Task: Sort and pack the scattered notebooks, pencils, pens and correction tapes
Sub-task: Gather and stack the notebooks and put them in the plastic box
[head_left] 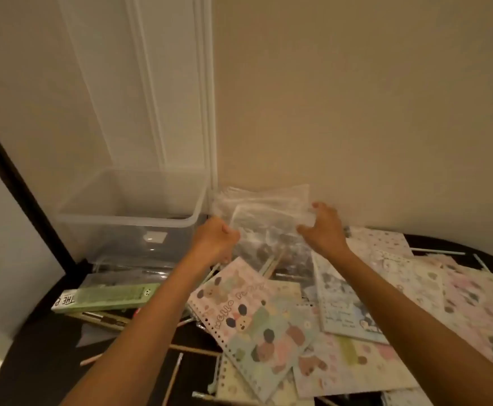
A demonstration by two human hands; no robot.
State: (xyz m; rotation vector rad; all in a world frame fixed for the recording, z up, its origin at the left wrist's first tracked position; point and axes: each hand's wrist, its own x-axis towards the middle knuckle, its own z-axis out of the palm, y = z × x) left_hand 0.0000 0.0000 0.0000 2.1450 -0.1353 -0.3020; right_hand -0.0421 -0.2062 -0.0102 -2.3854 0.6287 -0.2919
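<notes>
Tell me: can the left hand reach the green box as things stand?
Probably yes, but not at once. The green box lies uncovered, with nothing on top of it. However, the left hand grips the clear bag, so it must let go first.

"HELLO" on notebook point(233, 298), "THE" on box point(109, 295)

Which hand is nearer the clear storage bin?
Left. The left hand grips the plastic bag right beside the storage bin, at its right wall; the right hand holds the bag's other side, farther off.
</notes>
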